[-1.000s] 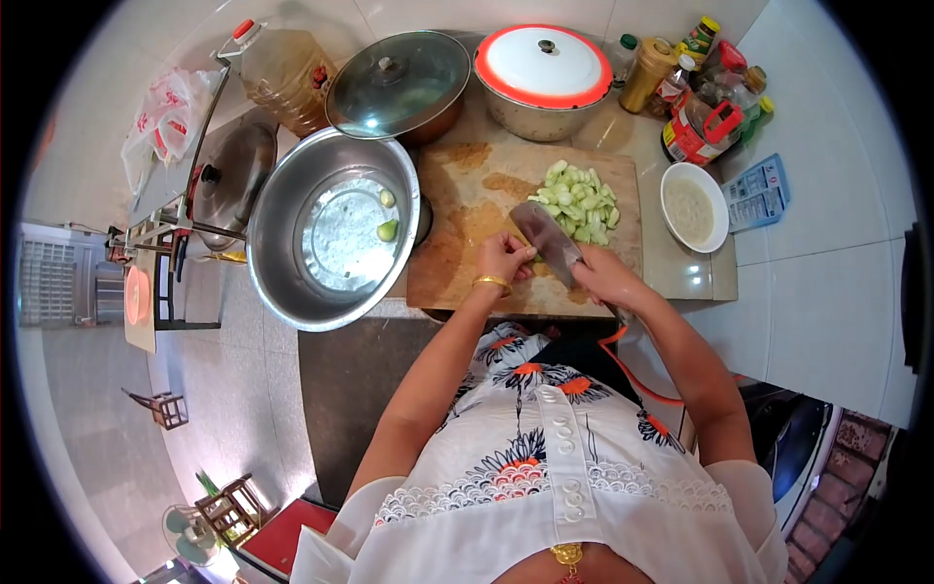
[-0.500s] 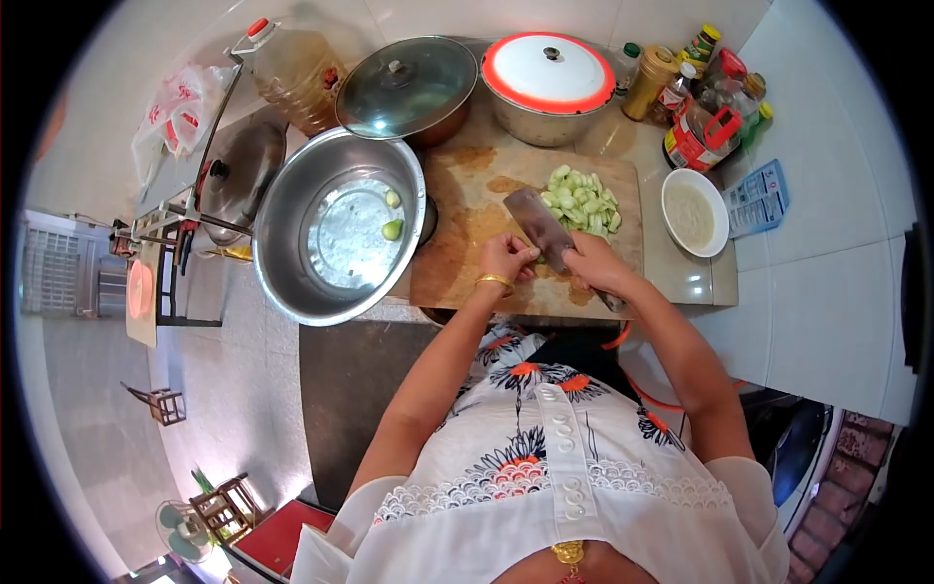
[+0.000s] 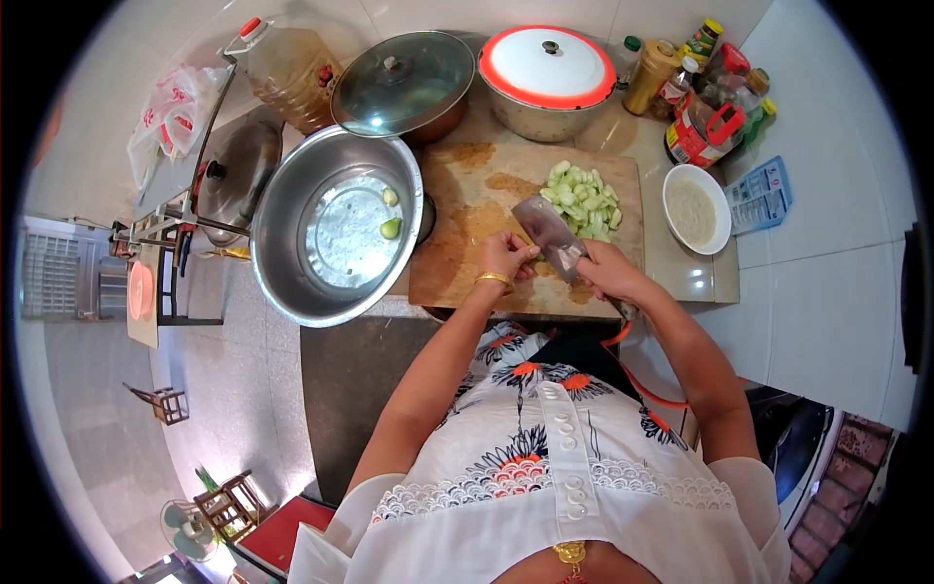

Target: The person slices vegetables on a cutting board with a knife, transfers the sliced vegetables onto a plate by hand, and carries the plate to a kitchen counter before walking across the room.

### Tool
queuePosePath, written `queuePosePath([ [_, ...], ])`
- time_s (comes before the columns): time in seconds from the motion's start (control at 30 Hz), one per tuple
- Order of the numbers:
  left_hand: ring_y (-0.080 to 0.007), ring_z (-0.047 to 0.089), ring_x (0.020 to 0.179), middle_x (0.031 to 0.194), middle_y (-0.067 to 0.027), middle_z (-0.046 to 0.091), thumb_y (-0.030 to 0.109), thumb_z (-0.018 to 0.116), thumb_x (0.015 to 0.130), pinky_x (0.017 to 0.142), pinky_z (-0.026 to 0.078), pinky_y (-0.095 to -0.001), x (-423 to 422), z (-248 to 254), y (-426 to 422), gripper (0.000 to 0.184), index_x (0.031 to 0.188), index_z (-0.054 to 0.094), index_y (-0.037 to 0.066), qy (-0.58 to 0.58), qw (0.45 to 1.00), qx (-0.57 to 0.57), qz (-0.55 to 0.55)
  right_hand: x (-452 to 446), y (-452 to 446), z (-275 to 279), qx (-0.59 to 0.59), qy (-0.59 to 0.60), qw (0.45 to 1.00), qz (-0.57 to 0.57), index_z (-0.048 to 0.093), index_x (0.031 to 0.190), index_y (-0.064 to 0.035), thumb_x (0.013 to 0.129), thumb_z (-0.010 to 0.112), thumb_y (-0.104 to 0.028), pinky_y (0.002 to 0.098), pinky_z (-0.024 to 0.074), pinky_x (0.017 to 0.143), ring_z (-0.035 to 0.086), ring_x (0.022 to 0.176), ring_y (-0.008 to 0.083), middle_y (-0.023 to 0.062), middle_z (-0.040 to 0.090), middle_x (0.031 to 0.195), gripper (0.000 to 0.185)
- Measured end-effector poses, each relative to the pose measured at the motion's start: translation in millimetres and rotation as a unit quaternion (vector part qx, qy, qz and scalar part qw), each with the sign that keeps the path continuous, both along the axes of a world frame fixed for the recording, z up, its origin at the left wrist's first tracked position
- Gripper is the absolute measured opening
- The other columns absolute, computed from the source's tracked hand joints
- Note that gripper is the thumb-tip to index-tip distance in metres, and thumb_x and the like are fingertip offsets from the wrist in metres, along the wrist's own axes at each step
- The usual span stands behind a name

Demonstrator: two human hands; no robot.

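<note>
Since the earlier frame, the cleaver (image 3: 547, 232) and right hand (image 3: 609, 270) have shifted slightly rightward and toward the body. The right hand grips the cleaver over a wooden cutting board (image 3: 455, 214). The left hand (image 3: 507, 257) has fingers pinched closed near the cleaver; anything between them is hidden. Sliced pale-green vegetable (image 3: 586, 200) lies heaped beyond.

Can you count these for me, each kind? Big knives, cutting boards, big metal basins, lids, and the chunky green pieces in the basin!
Big knife: 1
Cutting board: 1
Big metal basin: 1
Lids: 3 (glass lid, white lid, metal lid)
Chunky green pieces in the basin: 2
Total: 8
</note>
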State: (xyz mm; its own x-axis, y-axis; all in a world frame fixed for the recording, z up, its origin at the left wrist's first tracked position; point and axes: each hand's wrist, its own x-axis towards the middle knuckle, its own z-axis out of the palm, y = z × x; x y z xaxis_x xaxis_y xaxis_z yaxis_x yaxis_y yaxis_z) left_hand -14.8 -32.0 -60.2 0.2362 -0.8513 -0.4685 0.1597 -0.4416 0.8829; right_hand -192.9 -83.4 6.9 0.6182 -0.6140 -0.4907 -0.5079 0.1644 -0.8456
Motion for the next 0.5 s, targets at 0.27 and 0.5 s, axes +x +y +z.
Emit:
queuePosePath([
  [0.27,-0.0133,0.055,0.041,0.055,-0.0073,0.055,0.006,0.065,0.069,0.033,0.043,-0.0211,2.0,0.2,-0.4,0.021,0.063,0.046,0.001,-0.009,1.000,0.009,-0.014,13.0,-2.9,6.8,-0.013,0.029,0.999,0.022,0.044,0.075,0.0029,0.073,0.039,-0.010,0.0278,0.0350,0.033,0.043,0.034,0.0138,0.0079,0.046,0.052,0.014],
  [0.5,-0.0133,0.055,0.042,0.055,-0.0076,0.055,0.005,0.065,0.069,0.034,0.043,-0.0210,1.1,0.6,1.0,0.020,0.063,0.046,0.001,-0.032,0.999,-0.005,-0.019,23.8,-7.4,-3.0,-0.051,0.060,0.997,0.027,0.045,0.074,0.0045,0.073,0.040,-0.012,0.0300,0.0376,0.036,0.046,0.036,0.0166,0.0114,0.049,0.054,0.017],
])
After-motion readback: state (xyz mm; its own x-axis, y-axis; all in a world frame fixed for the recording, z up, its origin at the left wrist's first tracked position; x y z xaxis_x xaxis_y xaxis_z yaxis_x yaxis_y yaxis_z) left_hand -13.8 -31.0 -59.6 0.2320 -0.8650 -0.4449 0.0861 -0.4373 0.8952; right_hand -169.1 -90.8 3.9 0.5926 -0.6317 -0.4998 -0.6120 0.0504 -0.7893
